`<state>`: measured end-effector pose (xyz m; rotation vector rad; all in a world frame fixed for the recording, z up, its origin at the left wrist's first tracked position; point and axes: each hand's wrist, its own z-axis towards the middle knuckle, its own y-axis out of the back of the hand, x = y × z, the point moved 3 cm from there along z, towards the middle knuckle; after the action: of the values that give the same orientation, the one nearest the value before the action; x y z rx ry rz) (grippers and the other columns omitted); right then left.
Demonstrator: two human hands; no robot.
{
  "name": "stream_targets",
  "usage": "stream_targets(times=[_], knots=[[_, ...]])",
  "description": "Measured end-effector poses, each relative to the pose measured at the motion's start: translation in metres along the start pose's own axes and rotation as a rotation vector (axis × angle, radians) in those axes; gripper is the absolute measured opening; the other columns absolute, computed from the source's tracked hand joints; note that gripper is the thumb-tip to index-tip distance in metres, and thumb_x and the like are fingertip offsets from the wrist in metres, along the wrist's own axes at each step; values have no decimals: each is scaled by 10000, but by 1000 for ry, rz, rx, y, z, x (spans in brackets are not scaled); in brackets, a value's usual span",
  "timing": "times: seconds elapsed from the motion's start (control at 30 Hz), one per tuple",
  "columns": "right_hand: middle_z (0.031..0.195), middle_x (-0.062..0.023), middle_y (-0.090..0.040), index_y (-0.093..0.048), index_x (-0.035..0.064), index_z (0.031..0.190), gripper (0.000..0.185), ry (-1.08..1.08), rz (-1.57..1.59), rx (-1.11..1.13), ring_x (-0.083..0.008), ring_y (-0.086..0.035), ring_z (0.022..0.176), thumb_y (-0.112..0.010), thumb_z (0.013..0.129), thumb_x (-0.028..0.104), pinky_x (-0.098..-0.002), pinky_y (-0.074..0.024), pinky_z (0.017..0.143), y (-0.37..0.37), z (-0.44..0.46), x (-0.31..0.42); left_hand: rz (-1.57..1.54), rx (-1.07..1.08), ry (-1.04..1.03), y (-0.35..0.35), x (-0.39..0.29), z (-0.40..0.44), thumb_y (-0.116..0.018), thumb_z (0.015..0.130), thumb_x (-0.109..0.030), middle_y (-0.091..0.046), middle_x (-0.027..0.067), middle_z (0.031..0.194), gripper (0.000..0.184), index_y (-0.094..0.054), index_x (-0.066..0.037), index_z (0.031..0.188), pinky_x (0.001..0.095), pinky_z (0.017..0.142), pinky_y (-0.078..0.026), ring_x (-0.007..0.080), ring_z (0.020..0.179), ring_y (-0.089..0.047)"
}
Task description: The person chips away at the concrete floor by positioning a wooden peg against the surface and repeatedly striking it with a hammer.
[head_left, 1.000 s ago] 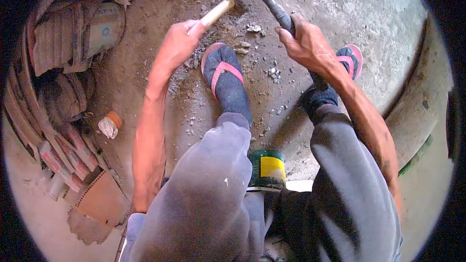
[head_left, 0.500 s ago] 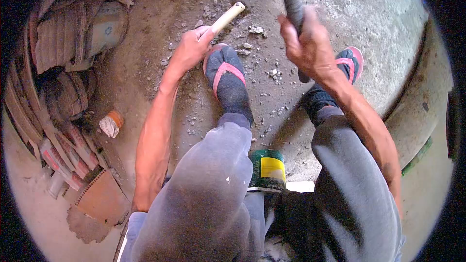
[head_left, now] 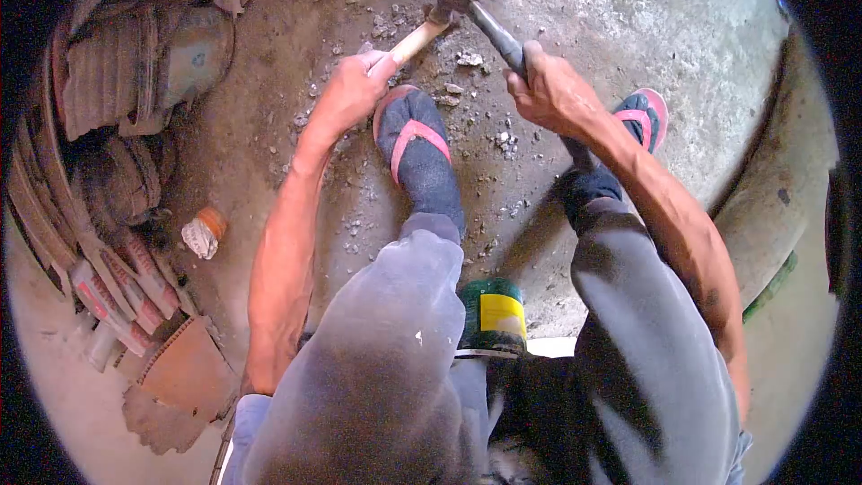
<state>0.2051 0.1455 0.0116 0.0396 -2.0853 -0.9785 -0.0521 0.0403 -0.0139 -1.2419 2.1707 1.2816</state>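
Note:
My left hand (head_left: 353, 88) is closed round a pale, stick-like handle (head_left: 418, 41) that slants up and to the right. What lies at its far end is hidden by the hammer head. My right hand (head_left: 558, 94) grips a claw hammer (head_left: 493, 30) by its dark handle. The hammer's head meets the upper end of the pale handle, and its edge is slightly blurred. Below both hands, grey rubble bits (head_left: 470, 59) lie scattered on the floor between my feet, which are in dark socks and pink flip-flops (head_left: 417, 136).
A green tin with a yellow label (head_left: 502, 313) stands between my legs. Piled sacks and strips (head_left: 108, 72) crowd the left side. A crumpled orange-and-white packet (head_left: 205, 233) and a brown ridged piece (head_left: 184, 364) lie below them. A large rounded grey form (head_left: 772, 207) borders the right.
The hammer has swung down and to the left, from raised above my right hand to the pale handle's end. My right hand shifted slightly left; my left hand has barely moved.

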Motion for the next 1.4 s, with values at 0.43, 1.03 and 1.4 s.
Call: stream_targets(times=[0.43, 1.03, 1.4], knots=[[639, -34, -484, -580, 10, 923, 367, -65, 63, -159, -130, -503, 595, -638, 939, 372, -328, -396, 525, 72, -8, 31, -263, 60, 163, 12, -19, -22, -503, 1012, -394, -487, -58, 642, 356, -636, -65, 1036, 237, 460, -325, 48, 518, -397], [640, -146, -583, -545, 5, 922, 320, -33, 72, -305, -241, -614, 590, -626, 947, 313, -407, -460, 550, 55, -3, 39, -254, 79, 102, -5, -3, -17, -495, 1009, -394, -483, -48, 633, 371, -645, -56, 1039, 259, 477, -342, 58, 543, -433], [770, -323, -623, -509, -38, 952, 312, -145, 72, 11, -504, -639, 767, -597, 897, 256, -555, -481, 693, 21, -10, 12, -105, 61, 93, -2, -15, -17, -498, 992, -373, -500, -22, 645, 403, -618, -8, 869, 301, 514, -401, 86, 585, -482]])
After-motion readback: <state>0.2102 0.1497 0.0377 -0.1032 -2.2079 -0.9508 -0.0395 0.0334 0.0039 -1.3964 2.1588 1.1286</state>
